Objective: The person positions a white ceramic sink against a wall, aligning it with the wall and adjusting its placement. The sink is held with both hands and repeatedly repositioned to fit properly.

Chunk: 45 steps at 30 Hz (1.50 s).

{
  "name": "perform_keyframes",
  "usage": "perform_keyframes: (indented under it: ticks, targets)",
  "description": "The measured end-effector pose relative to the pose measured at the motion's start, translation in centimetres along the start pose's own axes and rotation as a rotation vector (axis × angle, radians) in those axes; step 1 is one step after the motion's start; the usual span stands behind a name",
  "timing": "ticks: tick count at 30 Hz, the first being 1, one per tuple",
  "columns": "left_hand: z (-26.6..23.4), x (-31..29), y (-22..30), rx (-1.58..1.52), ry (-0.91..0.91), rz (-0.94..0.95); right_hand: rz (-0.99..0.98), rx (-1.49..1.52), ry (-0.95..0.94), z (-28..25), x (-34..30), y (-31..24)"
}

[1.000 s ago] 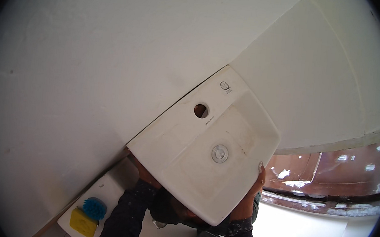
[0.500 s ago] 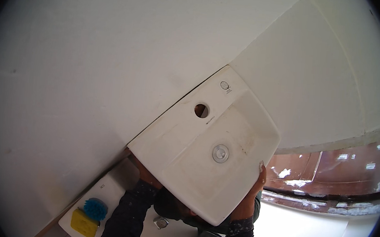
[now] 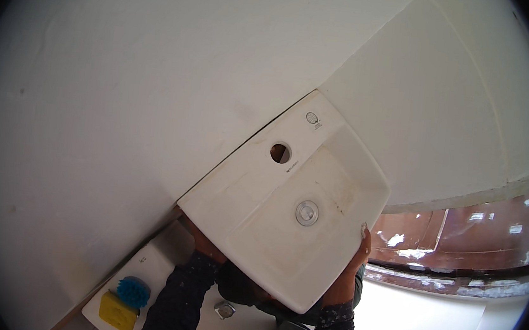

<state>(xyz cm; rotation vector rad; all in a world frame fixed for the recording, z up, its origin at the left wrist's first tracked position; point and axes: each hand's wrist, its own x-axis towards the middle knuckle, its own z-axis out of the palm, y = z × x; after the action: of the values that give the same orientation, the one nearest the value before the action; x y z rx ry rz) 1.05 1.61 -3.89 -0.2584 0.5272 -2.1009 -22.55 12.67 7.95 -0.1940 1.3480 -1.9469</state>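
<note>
A white rectangular washbasin [image 3: 325, 260] sits tilted in my view, its back edge along the wall. It has a round tap hole [image 3: 280, 152] and a metal drain [image 3: 307, 213]. My right hand [image 3: 357, 257] grips the front right rim, thumb up over the edge and fingers underneath. At the left end, my left hand [image 3: 206, 243] supports the basin from below near the wall; its fingers are hidden. Under the basin, between my forearms, dark hair [image 3: 235, 284] and dark green cloth [image 3: 307, 317] partly show, seemingly another person.
A white cistern lid [image 3: 152, 261] at the lower left carries a blue brush [image 3: 132, 292] and a yellow sponge [image 3: 117, 314]. Beside it a metal push button [image 3: 224, 310] sits on a white surface. White walls [image 3: 125, 88] meet behind the basin; a brown paint-spotted panel [image 3: 461, 238] stands right.
</note>
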Motion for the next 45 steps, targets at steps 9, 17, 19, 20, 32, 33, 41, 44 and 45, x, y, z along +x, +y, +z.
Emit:
perform_keyframes:
  ticks: [9,17,19,20,32,33,41,44,45]
  targets:
    - [0.3,0.1,-0.1,0.697,0.065,0.072,-0.011,-0.019,0.062,0.0,0.2,0.2]
    - [-0.6,-0.3,0.7,1.117,0.024,0.091,-0.009,-0.038,0.069,0.9,-0.4,-0.1]
    - [-0.8,-0.3,0.8,0.897,-0.099,0.054,-0.008,0.004,-0.005,0.9,-0.3,-0.1]
    - [-1.0,-0.2,0.7,0.824,-0.086,0.056,-0.034,-0.062,0.052,0.9,-0.3,0.0]
    - [-1.8,-0.2,0.9,0.546,0.067,0.058,-0.030,0.007,0.008,-0.5,0.3,0.5]
    - [-1.7,-0.2,0.9,0.526,0.064,0.038,-0.030,-0.002,0.023,-0.4,0.3,0.5]
    - [-0.4,-0.4,0.2,0.634,0.003,0.092,0.022,0.024,0.041,0.8,-0.3,0.2]
    - [-0.5,-0.1,0.4,0.440,0.060,0.030,0.032,0.031,0.031,1.2,-0.4,0.1]
    - [-0.5,-0.1,0.5,0.671,0.072,0.053,0.033,0.031,0.022,1.3,-0.4,0.1]
